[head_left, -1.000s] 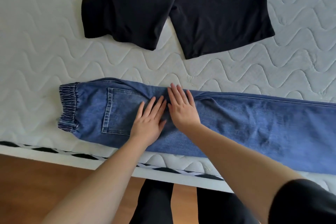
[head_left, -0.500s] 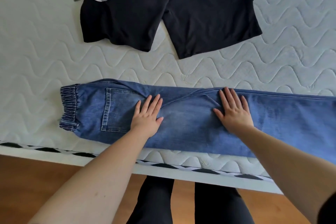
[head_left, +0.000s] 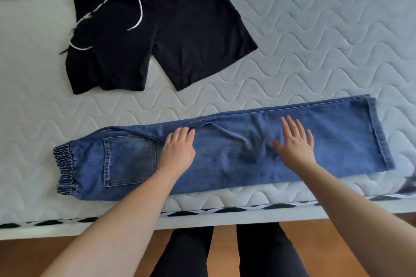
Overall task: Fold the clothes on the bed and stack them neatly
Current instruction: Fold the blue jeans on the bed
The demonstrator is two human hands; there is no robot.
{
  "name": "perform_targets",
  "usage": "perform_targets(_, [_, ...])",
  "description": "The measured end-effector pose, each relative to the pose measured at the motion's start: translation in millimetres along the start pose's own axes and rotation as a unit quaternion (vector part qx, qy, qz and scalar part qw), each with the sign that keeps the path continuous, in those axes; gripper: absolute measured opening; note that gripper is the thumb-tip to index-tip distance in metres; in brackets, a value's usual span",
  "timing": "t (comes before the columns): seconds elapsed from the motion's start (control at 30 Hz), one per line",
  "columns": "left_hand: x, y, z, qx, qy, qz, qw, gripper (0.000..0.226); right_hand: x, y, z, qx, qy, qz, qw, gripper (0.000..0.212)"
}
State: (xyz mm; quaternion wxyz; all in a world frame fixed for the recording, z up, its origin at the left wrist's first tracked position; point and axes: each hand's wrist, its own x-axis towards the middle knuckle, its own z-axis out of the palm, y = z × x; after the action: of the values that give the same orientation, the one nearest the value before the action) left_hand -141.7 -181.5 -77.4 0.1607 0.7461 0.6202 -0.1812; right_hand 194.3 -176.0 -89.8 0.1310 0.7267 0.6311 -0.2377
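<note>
Since a moment ago, the right hand (head_left: 295,141) has slid further along the blue denim jeans (head_left: 236,153) toward the hem; the left hand (head_left: 177,148) stays beside the back pocket. Both press flat, fingers straight, grasping nothing. Folded lengthwise, the jeans lie along the near edge of the white quilted mattress (head_left: 315,40), black drawstring shorts (head_left: 162,29) beyond them.

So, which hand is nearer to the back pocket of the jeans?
The left. The left hand lies flat on the jeans just right of the back pocket in the picture; the right hand rests farther along the leg, toward the hem.
</note>
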Motion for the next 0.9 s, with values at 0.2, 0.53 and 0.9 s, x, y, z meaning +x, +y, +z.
perform_targets(0.2, [32,71,-5,-0.005,-0.004,0.095,0.995,0.06,-1,92,-13,0.101,0.02,0.131,0.986,0.069])
perform_targets(0.53, [93,245,-12,0.066,-0.051,0.273,0.959,0.065,24,202,-31,0.171,0.039,0.241,0.955,0.083])
perform_targets(0.9, [111,278,-11,0.096,-0.161,0.26,0.947,0.074,57,237,-60,0.189,-0.014,0.199,0.962,0.034])
